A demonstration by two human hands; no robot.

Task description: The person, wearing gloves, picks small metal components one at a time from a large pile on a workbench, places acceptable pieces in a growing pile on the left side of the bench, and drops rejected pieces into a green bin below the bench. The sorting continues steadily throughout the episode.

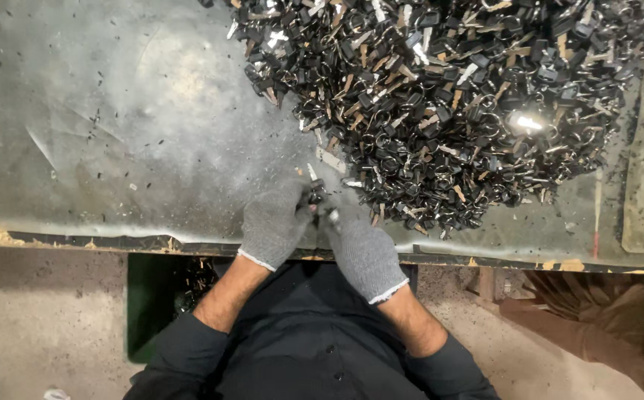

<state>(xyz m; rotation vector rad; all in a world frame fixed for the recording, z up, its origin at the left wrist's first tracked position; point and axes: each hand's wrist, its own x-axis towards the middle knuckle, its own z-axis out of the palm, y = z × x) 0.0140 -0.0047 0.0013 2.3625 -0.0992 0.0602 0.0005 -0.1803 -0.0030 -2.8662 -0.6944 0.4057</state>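
Both hands wear grey knit gloves and meet at the near edge of a worn metal table (137, 133). My left hand (276, 222) and my right hand (363, 248) together grip a small black-headed key (314, 189) with a metal blade pointing away from me. Just beyond them lies a large heap of black-headed keys and rings (455, 96), covering the table's right half.
A green bin (148, 296) stands under the table's edge on the left, with small pieces inside. Small black chips are scattered over the table's left part. The concrete floor (40, 318) shows below. A brown object (596, 318) lies at the lower right.
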